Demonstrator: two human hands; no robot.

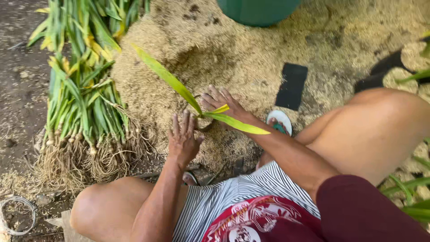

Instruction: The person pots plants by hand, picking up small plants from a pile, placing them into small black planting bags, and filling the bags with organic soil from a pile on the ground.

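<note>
My left hand [182,136] hovers palm down over a heap of tan rice husk [251,58], fingers spread and empty. My right hand [221,104] reaches across just beyond it, fingers on the husk, beside a small plant [197,101] with long green and yellow leaves that stands between both hands. Whether my right hand grips the plant's base I cannot tell. I squat with both knees wide.
A bundle of green plants [83,107] with pale roots lies at the left on dark soil. A green tub [257,10] stands at the top. A black flat rectangle [291,86] lies on the husk. A sandal [280,121] shows under my right arm.
</note>
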